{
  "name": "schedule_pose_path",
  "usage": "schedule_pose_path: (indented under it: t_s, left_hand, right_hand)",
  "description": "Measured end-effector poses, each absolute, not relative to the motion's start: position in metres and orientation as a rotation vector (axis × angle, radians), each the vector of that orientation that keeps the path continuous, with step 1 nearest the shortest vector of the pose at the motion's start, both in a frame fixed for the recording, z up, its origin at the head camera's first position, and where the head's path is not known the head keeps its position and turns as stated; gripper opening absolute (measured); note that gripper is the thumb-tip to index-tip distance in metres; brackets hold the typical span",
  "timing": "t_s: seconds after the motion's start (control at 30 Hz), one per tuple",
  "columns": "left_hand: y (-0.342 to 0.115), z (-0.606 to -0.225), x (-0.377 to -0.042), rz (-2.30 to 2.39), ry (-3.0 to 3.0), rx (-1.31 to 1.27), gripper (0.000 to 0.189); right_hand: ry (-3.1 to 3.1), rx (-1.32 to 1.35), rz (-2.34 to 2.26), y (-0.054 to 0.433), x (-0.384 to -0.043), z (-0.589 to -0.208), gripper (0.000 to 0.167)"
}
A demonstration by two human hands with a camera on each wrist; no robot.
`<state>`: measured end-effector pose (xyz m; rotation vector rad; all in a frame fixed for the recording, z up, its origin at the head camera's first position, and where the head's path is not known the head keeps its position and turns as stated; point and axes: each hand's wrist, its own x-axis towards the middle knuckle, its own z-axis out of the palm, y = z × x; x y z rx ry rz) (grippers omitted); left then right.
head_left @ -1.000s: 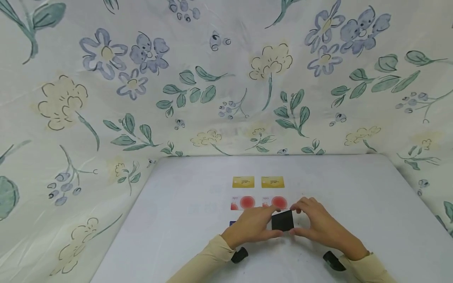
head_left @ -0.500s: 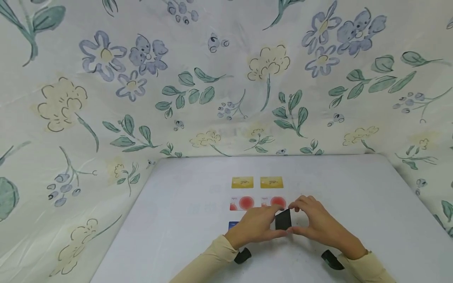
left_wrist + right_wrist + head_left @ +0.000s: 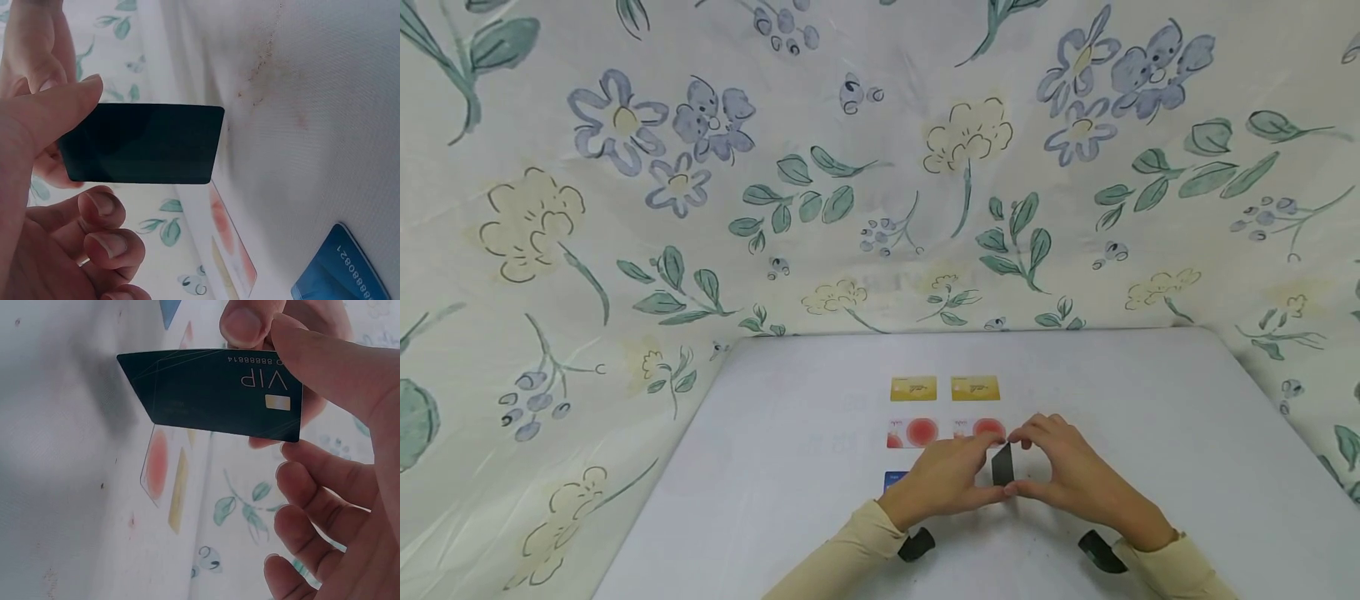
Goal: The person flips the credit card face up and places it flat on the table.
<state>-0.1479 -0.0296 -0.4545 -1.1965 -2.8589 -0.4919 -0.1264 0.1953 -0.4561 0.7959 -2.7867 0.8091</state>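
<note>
A black card [image 3: 1003, 465] stands on edge between my two hands, a short way above the white table [image 3: 775, 467]. My left hand [image 3: 936, 477] holds it at the left, thumb near me and fingers on the far side. Opposite, my right hand [image 3: 1075, 475] grips it by the edges with thumb and index finger. In the right wrist view the card's face [image 3: 206, 394] carries "VIP", a number and a chip, upside down. Its plain dark back [image 3: 144, 144] shows in the left wrist view, where the left thumb overlaps one corner.
Two gold cards [image 3: 913, 388] lie side by side at the back, with two red-and-white cards [image 3: 913, 432] in a row before them. A blue card [image 3: 895, 478] is partly hidden behind the left hand. Floral cloth [image 3: 880, 167] surrounds the table.
The black card has turned about its upright axis, from broadside to the head camera to nearly edge-on. The left hand has shifted slightly right, bringing the hands closer together.
</note>
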Motion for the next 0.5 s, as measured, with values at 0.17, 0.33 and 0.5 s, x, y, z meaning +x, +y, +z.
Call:
schedule_pose_path:
  t_s: [0.17,0.33,0.5]
  left_hand:
    - [-0.0292,-0.4549,-0.1472,-0.515,-2.855,-1.197,0.057]
    - [-0.0285,-0.4548,-0.1471,-0.547,-2.879,-1.189,0.058]
    - [-0.0292,-0.4537,-0.148,-0.553,-2.872,-1.187,0.059]
  right_hand:
    - [-2.777,0.808,0.816,0.193,-0.1257,-0.4553,0.052]
    - [-2.778,0.804,0.82,0.1926,-0.1257,-0.4545,0.055]
    - [-2.785,0.803,0.825,0.1964,-0.1291,-0.4579,0.066]
